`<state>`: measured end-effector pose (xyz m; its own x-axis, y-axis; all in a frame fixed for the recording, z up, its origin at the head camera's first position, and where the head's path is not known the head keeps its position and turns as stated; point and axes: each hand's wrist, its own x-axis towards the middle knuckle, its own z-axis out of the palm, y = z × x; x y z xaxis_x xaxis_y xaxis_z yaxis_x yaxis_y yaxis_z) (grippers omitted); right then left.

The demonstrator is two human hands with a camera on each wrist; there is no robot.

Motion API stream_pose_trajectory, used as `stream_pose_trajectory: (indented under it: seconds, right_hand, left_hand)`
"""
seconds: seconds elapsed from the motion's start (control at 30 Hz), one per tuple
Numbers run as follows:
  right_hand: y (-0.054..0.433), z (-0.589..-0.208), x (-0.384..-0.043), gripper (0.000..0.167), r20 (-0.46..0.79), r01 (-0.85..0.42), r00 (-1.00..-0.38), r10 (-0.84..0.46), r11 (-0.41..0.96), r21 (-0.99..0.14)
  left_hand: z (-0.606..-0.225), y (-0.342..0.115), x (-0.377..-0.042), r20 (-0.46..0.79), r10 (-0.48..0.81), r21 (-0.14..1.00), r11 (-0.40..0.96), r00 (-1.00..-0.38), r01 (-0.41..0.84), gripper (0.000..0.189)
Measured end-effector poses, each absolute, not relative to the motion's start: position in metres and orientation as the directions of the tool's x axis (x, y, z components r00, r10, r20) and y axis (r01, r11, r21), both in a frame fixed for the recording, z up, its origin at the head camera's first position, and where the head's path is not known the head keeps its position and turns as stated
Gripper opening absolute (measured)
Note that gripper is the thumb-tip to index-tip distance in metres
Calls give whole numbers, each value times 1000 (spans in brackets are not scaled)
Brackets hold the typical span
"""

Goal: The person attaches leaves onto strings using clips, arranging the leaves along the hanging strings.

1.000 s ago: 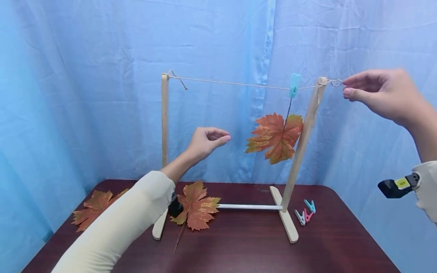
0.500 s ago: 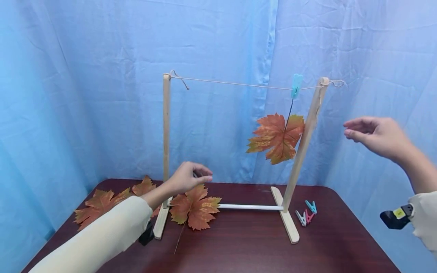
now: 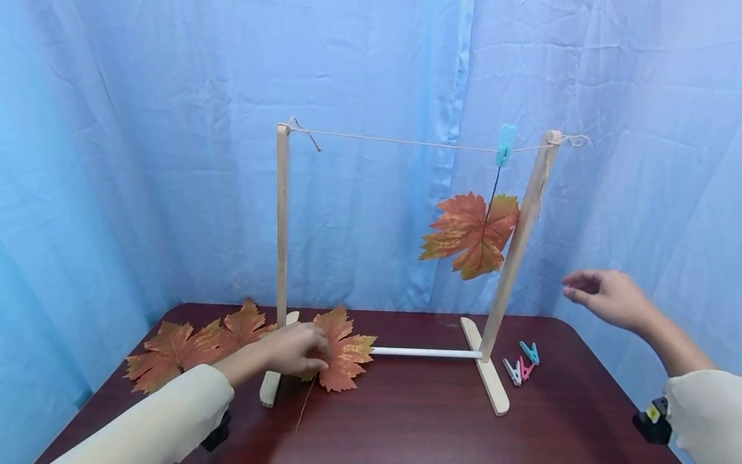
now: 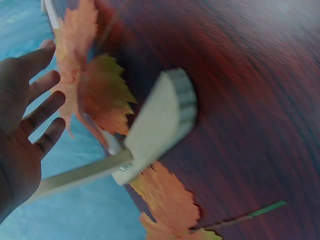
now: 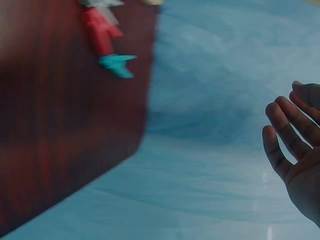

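Observation:
My left hand (image 3: 295, 349) hovers at the left edge of an orange artificial leaf (image 3: 346, 354), overlapping it in the head view. In the left wrist view its fingers are spread and relaxed, holding nothing. The leaf's thin stem (image 3: 304, 406) points toward me. My right hand (image 3: 608, 298) is in the air right of the wooden stand (image 3: 522, 238), fingers loosely bent and nothing between them. Below and left of it lie a teal clothespin (image 3: 530, 352), a pink clothespin (image 3: 525, 369) and a white clothespin (image 3: 513, 372). A light-blue clothespin (image 3: 505, 145) holds another leaf (image 3: 472, 235) by its stem on the string.
The string (image 3: 394, 140) runs between the stand's two posts, with a loose loop (image 3: 576, 140) past the right post. A white rod (image 3: 426, 352) joins the feet. More leaves (image 3: 168, 354) lie at the left of the dark red table (image 3: 406, 425). Blue curtains (image 3: 371, 225) hang behind.
My right hand has left the string loop at the right post and come down. My left hand has moved down and left to the leaf on the table.

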<state>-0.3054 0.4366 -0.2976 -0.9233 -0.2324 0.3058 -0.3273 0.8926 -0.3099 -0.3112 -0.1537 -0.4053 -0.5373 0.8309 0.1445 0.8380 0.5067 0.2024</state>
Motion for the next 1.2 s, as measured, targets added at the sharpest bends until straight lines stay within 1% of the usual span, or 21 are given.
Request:
stream_pose_trajectory:
  seconds: [0.07, 0.17, 0.3, 0.47, 0.53, 0.63, 0.8, 1.03, 1.2]
  right_hand:
    - [436, -313, -307, 31, 286, -340, -924, -254, 888, -310]
    - [435, -336, -308, 26, 261, -347, -927, -271, 885, -312]
    - [435, -363, -309, 21, 236, -352, -929, -286, 882, -315]
    - [436, -393, -311, 17, 228, -343, -932, -281, 886, -313]
    - [436, -403, -311, 19, 214, -327, -940, -268, 888, -324]
    - [435, -416, -312, 25, 202, -305, -948, -247, 887, -347]
    - [431, -433, -314, 33, 203, -272, -957, -207, 882, -384]
    - [431, -456, -318, 39, 228, -262, -957, -181, 876, -406]
    - [428, -461, -319, 40, 231, -238, -961, -151, 877, -417]
  left_hand:
    - [-409, -159, -309, 109, 845, 159, 504, -523, 849, 10]
    - [-413, -165, -305, 71, 851, 70, 516, -521, 854, 13]
    - [-414, -172, -298, 69, 869, -26, 493, -490, 870, 20]
    - [-416, -179, -289, 61, 896, -76, 444, -441, 893, 27]
    - [-418, -182, -286, 53, 901, -72, 434, -431, 898, 27]
    - [-420, -185, -284, 55, 903, -38, 428, -425, 903, 25]
    - [-420, -191, -281, 47, 899, -11, 437, -436, 899, 23]
    - [-420, -199, -279, 28, 900, 4, 435, -435, 900, 23]
    - [-421, -201, -280, 45, 906, 7, 421, -420, 907, 23]
